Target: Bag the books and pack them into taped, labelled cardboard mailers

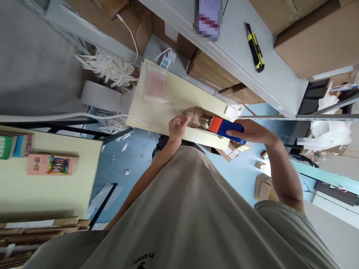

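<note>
My right hand (248, 130) wraps around a blue and orange-red box-shaped item (231, 130), thumb along its near side. The orange-red end points left toward my other hand. Thumb and fingers of my left hand (178, 127) are pinched together at the edge of a brown printed cardboard piece (193, 115). Between the hands, a narrow tan and grey object (204, 122) meets the orange-red end; its kind is too small to make out. All of this is over a pale yellow table (174, 89).
A pinkish flat packet (155, 84) lies on the table. Beyond it, a grey shelf (238, 45) carries a yellow and black utility knife (255, 48). Cartons (213, 69) stand below the shelf. White scraps (108, 69) are heaped at left. Another table (50, 194) holds books (53, 164).
</note>
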A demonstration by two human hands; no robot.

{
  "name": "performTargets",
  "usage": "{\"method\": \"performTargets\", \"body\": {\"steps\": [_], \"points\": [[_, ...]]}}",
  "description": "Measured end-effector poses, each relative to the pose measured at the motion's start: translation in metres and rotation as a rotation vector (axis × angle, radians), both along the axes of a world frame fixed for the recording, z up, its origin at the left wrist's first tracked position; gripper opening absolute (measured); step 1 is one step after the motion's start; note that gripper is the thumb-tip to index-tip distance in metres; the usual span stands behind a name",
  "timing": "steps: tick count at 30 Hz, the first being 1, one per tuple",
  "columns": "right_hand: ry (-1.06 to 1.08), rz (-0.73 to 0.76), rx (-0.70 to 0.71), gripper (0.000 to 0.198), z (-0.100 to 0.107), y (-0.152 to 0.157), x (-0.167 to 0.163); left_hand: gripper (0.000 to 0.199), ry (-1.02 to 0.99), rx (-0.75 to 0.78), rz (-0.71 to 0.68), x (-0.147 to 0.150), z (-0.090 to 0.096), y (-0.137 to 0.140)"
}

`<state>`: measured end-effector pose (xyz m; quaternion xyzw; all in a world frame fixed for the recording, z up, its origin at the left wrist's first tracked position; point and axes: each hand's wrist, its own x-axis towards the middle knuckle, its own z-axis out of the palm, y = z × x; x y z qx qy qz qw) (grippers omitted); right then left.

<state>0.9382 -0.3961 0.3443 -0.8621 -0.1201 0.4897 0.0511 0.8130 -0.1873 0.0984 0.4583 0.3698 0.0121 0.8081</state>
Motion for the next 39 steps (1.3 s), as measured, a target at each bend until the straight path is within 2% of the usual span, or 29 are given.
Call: {"method": "performTargets", "body": {"steps": [2, 4, 12, 17, 24, 31, 35, 37, 39], "points": [[-0.008, 0.012, -0.032, 0.073, 0.009, 0.004, 0.005, 0.045, 0.011, -0.011, 0.01, 0.002, -0.007, -0.003], [-0.016, 0.031, -0.037, 0.075, 0.009, 0.014, 0.008, 0.044, 0.016, -0.012, 0.03, 0.003, -0.013, -0.005], [-0.079, 0.213, -0.113, 0.075, -0.026, 0.057, 0.021, 0.041, 0.083, 0.067, 0.036, 0.005, -0.044, 0.0], [-0.053, 0.231, -0.14, 0.075, -0.042, 0.062, 0.027, 0.04, 0.095, 0.119, -0.025, 0.008, -0.064, -0.013], [-0.09, 0.227, -0.215, 0.074, -0.057, 0.071, 0.02, 0.017, 0.094, 0.18, 0.024, 0.013, -0.082, -0.039], [-0.102, 0.221, -0.23, 0.068, -0.062, 0.071, 0.017, 0.024, 0.113, 0.233, -0.014, 0.018, -0.1, -0.05], [-0.087, 0.227, -0.243, 0.067, -0.062, 0.067, 0.017, 0.043, 0.104, 0.283, -0.059, 0.012, -0.112, -0.042], [-0.078, 0.227, -0.24, 0.069, -0.062, 0.064, 0.018, 0.064, 0.005, 0.34, -0.16, 0.006, -0.113, -0.028], [-0.079, 0.224, -0.228, 0.073, -0.061, 0.062, 0.018, 0.095, -0.183, 0.42, -0.333, 0.001, -0.109, -0.011]]}}
